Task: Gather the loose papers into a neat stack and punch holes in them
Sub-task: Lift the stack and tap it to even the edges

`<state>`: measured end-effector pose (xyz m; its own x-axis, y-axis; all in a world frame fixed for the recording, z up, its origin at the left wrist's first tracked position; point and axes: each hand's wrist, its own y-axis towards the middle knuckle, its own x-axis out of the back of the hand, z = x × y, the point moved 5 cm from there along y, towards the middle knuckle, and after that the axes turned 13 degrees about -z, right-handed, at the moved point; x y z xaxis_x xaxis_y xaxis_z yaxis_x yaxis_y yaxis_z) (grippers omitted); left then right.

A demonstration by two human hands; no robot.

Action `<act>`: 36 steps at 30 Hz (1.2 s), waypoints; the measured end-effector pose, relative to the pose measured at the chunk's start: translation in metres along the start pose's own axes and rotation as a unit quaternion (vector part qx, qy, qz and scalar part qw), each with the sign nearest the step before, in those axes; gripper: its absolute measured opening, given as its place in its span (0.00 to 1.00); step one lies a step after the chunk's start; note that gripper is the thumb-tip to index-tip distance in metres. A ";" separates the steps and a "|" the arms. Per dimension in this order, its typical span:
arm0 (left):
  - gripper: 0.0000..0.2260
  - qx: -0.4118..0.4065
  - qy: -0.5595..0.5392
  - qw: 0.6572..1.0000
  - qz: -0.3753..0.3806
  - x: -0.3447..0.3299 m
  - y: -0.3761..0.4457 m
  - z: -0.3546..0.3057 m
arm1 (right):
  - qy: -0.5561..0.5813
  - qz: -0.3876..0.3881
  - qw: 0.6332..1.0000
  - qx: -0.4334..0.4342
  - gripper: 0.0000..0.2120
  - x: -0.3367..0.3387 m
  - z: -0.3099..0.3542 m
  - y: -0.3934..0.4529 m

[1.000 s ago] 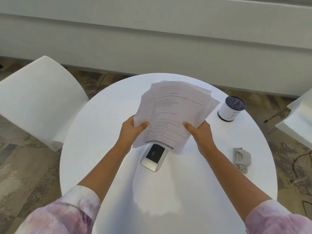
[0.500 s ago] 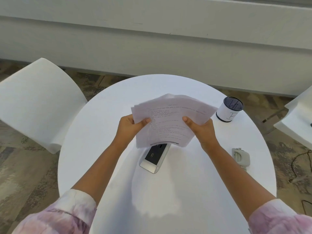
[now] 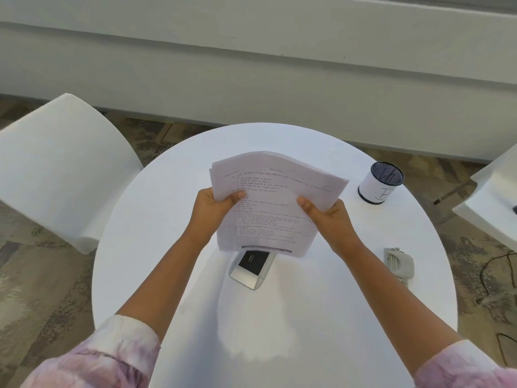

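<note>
I see my left hand (image 3: 214, 207) and right hand (image 3: 328, 218) each gripping a side of the papers (image 3: 268, 203), thumbs on top, above the punch (image 3: 251, 267).

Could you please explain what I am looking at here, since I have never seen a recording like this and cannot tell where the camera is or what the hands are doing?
There is no machine here. A person wears a wide-angle camera on the head, so the one picture looks forward and down over their own arms. The left hand and the right hand each grip one side of a stack of printed papers, holding it up above a round white table. The sheets are not yet flush; their edges fan out a little. On the table, partly under the papers' lower edge, lies a silver and black device; I cannot tell what it is. To the right lies a small grey hole punch, untouched, and farther back stands a white cup with a dark top. White chairs stand around the table.
</note>
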<state>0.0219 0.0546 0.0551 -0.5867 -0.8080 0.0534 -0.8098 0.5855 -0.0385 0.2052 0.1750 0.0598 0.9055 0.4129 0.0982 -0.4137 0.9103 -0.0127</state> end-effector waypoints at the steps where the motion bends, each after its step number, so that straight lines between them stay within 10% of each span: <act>1: 0.06 -0.004 -0.009 1.000 0.003 -0.001 -0.001 -0.002 | 0.004 -0.002 1.000 0.003 0.06 0.001 0.002 0.000; 21: 0.04 0.041 -0.015 0.999 0.017 -0.009 -0.007 0.030 | -0.020 -0.021 0.998 -0.051 0.09 0.004 -0.042 0.002; 25: 0.03 0.057 -0.064 0.996 -0.041 -0.004 0.002 0.032 | -0.095 -0.052 0.994 -0.010 0.24 0.013 -0.061 0.007; 30: 0.07 0.104 -0.147 0.981 -0.076 -0.003 0.004 0.043 | -0.039 -0.103 0.955 -0.275 0.47 0.015 -0.116 -0.011; 36: 0.18 0.174 -0.234 0.952 -0.094 -0.014 -0.005 0.056 | 0.162 0.020 0.892 -0.423 0.37 -0.026 -0.142 -0.038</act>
<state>0.0338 0.0596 -0.0015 -0.3020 -0.8847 -0.3552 -0.8038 0.4366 -0.4041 0.2112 0.1341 -0.0836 0.9282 0.3074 -0.2099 -0.3510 0.5351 -0.7684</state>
